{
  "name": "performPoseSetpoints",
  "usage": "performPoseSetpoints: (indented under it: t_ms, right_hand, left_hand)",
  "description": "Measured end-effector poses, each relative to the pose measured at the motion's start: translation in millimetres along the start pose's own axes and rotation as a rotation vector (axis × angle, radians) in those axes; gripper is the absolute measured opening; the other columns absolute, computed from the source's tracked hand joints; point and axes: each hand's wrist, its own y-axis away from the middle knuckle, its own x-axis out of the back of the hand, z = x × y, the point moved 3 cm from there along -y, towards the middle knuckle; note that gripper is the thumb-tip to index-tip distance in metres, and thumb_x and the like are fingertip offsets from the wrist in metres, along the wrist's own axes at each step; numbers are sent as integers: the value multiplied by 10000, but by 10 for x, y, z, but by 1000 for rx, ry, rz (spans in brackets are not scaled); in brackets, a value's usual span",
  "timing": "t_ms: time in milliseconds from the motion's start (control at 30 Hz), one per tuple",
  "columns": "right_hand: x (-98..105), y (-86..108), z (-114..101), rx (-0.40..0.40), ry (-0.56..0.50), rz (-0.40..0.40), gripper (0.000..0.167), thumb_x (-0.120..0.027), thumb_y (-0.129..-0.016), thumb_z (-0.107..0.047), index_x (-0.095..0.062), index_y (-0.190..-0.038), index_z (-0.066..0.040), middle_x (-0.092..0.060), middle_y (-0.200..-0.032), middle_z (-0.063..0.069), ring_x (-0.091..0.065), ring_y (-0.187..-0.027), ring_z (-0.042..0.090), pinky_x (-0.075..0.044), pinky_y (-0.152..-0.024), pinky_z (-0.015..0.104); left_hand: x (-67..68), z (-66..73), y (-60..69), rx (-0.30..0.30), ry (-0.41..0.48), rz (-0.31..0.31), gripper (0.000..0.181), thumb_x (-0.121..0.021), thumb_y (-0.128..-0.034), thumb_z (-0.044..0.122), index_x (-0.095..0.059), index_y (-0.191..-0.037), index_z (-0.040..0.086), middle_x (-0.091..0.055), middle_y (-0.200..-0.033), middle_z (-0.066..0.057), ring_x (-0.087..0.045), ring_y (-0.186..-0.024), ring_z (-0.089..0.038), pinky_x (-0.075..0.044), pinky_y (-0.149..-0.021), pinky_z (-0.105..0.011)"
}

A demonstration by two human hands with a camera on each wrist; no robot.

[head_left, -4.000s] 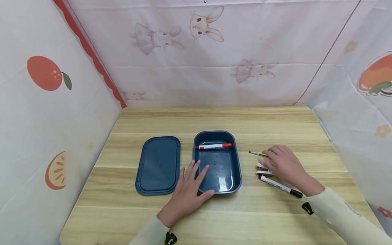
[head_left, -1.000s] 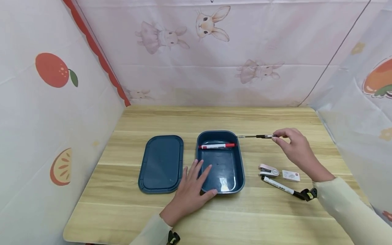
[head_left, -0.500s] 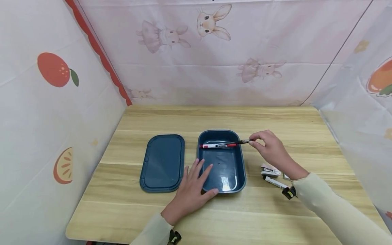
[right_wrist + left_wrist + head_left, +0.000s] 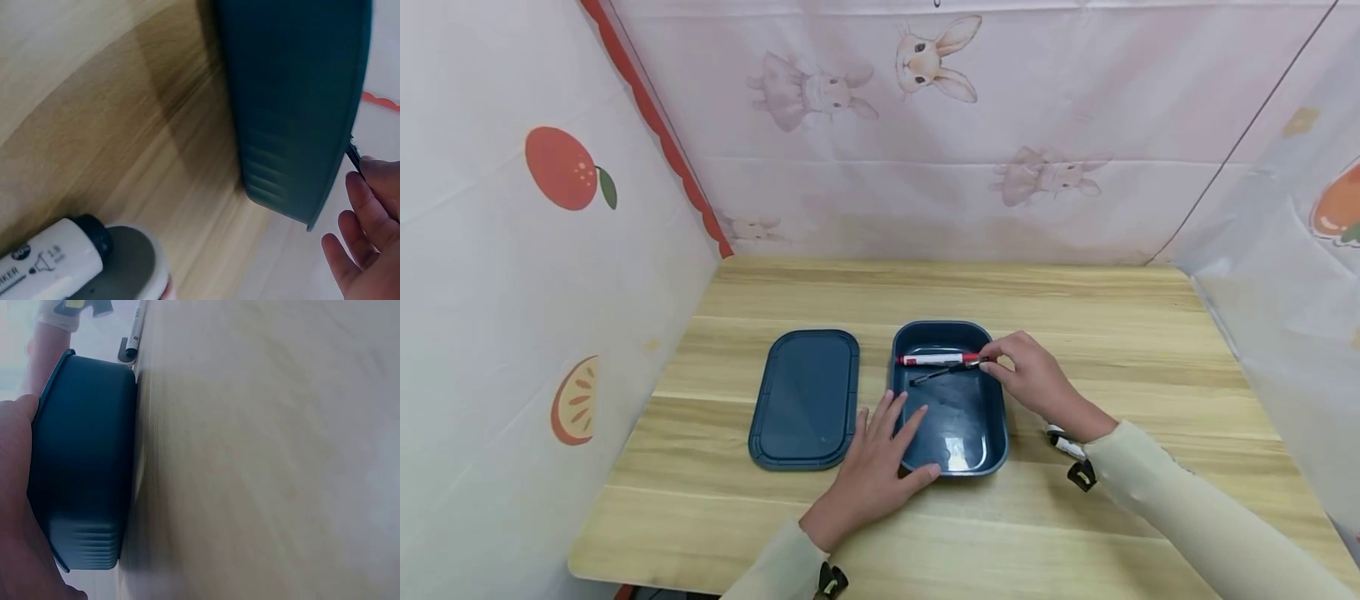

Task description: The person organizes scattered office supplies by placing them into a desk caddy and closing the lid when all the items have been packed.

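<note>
My right hand pinches the end of a slim pen with clear and black parts over the right rim of a dark blue plastic box. The pen slants inside, its far end pointing left. Just behind it, a red-capped white marker lies across the box. My left hand rests with spread, straight fingers on the box's near left rim. The right wrist view has the pen poking past the box wall between thumb and finger; in the left wrist view, the left hand touches the box's edge.
A matching blue lid lies flat left of the box. Right of the box, a black-and-white marker and a stapler lie together, mostly hidden by the right arm in the head view. Patterned cloth walls enclose the wooden table.
My right hand has picked up the pen from beside the stapler and carried it left, from outside the box to inside it. The left hand stays on the rim.
</note>
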Motion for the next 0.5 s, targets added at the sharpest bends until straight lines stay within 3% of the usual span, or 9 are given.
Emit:
performPoseSetpoints:
  t_ms: [233,500]
  right_hand:
    - [-92,-29,55,-19,40,-57,125,-738,-928,-170,-750,-1040,-115,-676,-985,30,-563,-1017,234,-497,-828,413]
    - [-114,-60,70,47,143,-58,128,-767,-903,-166,-770,-1019,-113,-721,-924,13,-567,-1009,248,-439,-929,464]
  left_hand:
    - [-8,3,0,-1,31,-8,768,-404,-957,730,-172,-1609,397,-24,-1708,51,136,-1568,-180,-51,-1227,-638]
    - [-21,-6,0,-10,33,0,747,-378,-955,745,-159,-1598,433,-25,-1707,60,136,-1567,-174,-80,-1230,-628]
